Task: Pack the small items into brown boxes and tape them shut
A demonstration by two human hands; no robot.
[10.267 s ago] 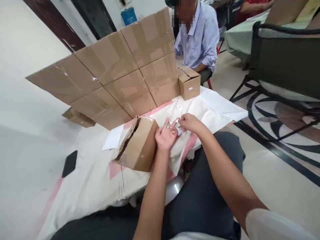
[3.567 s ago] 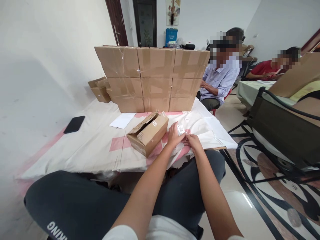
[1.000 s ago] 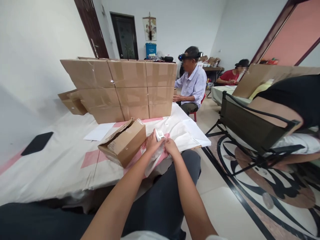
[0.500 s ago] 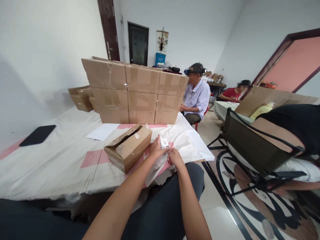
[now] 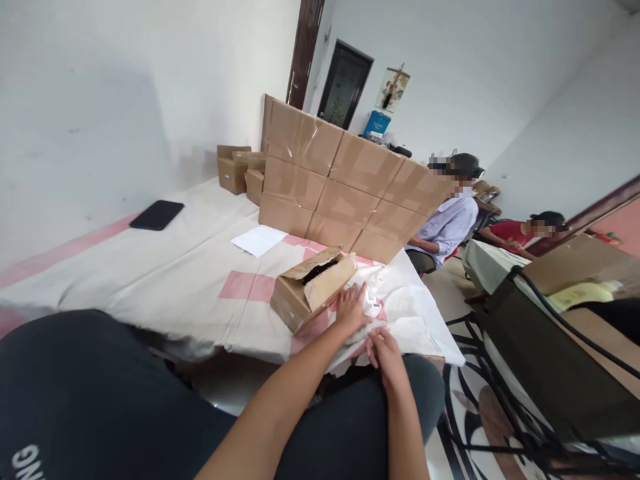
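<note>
My left hand (image 5: 351, 308) is at the table's near right part, its thumb and index finger around a small white object (image 5: 371, 304) that looks like a tape dispenser. Its other fingers are spread beside an opened brown cardboard box (image 5: 327, 290). The box lies with its torn flaps parted and a dark gap between them; its contents do not show. My right hand (image 5: 384, 348) is just below at the table edge, above my knee. Its fingers are loosely bent and apart, with nothing visible in them.
A wall of taped cartons (image 5: 345, 180) stands across the table (image 5: 185, 287). White paper (image 5: 259, 241), a black flat pad (image 5: 157, 215) and small open boxes (image 5: 233, 175) lie further left. A co-worker in a light shirt (image 5: 453, 223) sits behind the cartons; a dark chair (image 5: 555, 360) is at right.
My view has turned left and tilted, so things appear further right. My right hand has drawn back from the white object and its fingers have loosened. The left hand remains at it.
</note>
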